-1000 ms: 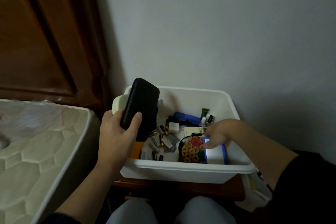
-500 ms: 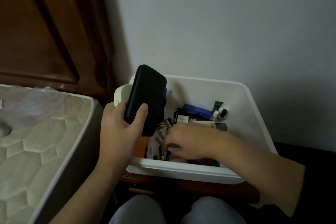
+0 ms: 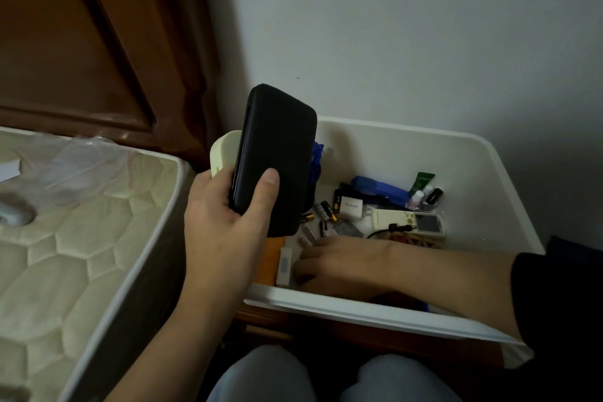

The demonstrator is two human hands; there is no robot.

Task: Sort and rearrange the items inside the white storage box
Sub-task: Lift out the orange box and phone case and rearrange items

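Since a second ago, our right hand (image 3: 329, 266) has left the blue-edged box at the near right and crossed to the near left floor of the white storage box (image 3: 473, 173), fingers reaching flat toward loose batteries (image 3: 324, 210) and a small white stick (image 3: 284, 266); whether it pinches anything we cannot tell. Our left hand (image 3: 225, 222) still grips the black case (image 3: 277, 157) and a cream case (image 3: 225, 150) upright over the box's left rim. A remote (image 3: 408, 222) lies behind the right hand. A mattress (image 3: 81, 238) sits left.
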